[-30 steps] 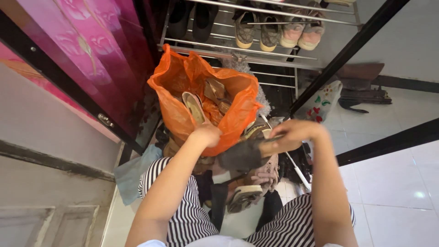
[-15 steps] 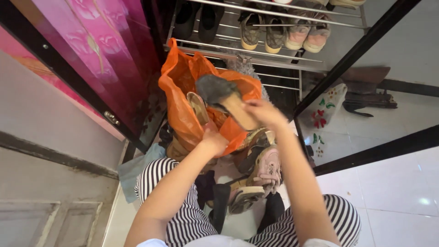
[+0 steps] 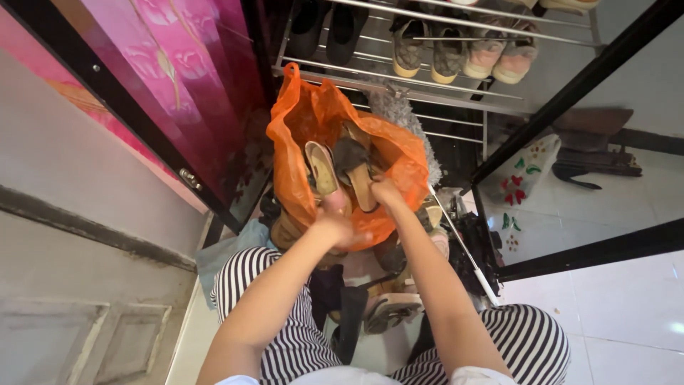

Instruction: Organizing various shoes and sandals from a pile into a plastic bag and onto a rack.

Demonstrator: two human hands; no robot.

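Orange bag (image 3: 299, 135) sits on white tiled floor (image 3: 613, 321) below a shoe rack (image 3: 442, 78).

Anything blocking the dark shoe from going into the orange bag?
Nothing visible. The right hand holds the dark shoe already inside the orange bag, beside a tan sandal; the left hand grips the bag's near edge.

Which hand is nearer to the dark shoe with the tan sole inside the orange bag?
The right hand. It touches the heel end of the dark shoe in the orange bag. The left hand is lower, gripping the bag's near edge.
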